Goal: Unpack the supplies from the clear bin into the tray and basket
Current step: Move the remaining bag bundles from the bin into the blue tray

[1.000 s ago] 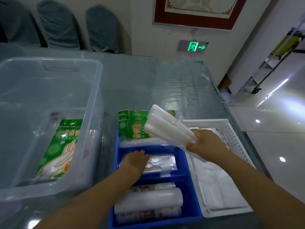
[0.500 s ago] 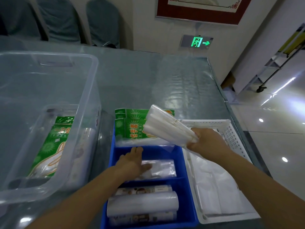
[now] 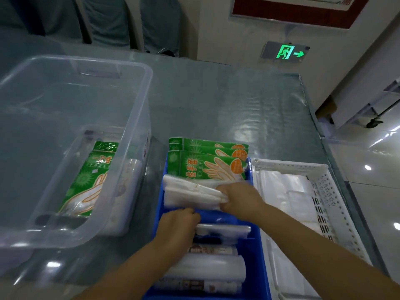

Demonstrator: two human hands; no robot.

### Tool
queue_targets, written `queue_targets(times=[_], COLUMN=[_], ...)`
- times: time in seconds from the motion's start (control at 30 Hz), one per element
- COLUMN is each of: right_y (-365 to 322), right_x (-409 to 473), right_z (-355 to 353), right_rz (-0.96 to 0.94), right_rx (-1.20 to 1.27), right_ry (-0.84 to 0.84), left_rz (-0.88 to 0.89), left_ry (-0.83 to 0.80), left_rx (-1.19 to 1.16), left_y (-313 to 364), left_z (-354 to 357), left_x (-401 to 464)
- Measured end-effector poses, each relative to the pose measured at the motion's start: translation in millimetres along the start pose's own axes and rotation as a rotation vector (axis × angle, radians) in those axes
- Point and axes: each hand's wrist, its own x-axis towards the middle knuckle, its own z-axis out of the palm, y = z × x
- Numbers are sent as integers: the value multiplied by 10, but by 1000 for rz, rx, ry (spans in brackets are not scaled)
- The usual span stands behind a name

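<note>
Glass-topped bench [image 3: 216,109]: white packets [image 3: 190,192], clenched in the right hand [image 3: 240,199], are being seated mid-tray [image 3: 260,245]; left hand [image 3: 177,226] steadies, grip unclear; release seems due.

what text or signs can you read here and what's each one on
Exit sign: green running-figure pictogram and arrow pointing right, no words.
Glove pack in the clear bin: "一次性" along the top; smaller print too blurred.
Glove packs in the blue tray: orange characters, too blurred to read.
Rolls in the tray: labels unreadable.
</note>
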Motion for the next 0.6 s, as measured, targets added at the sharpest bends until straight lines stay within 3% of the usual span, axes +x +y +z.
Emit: queue_targets(times=[0.07, 0.2, 0.43, 0.6], right_y=[-8, 20, 57, 68], right_x=[97, 212, 329, 328], right_z=[145, 230, 130, 200], right_rz=[-18, -21, 7, 28], right_rx=[-24, 3, -10, -65], right_ry=[-94, -211, -387, -319], left_rz=[-35, -73, 21, -14], left_ry=[65, 1, -78, -14], left_rx=[10, -25, -2, 44], left_y=[44, 89, 115, 57], left_z=[16, 22, -65, 68], left_x=[-3, -6, -29, 9])
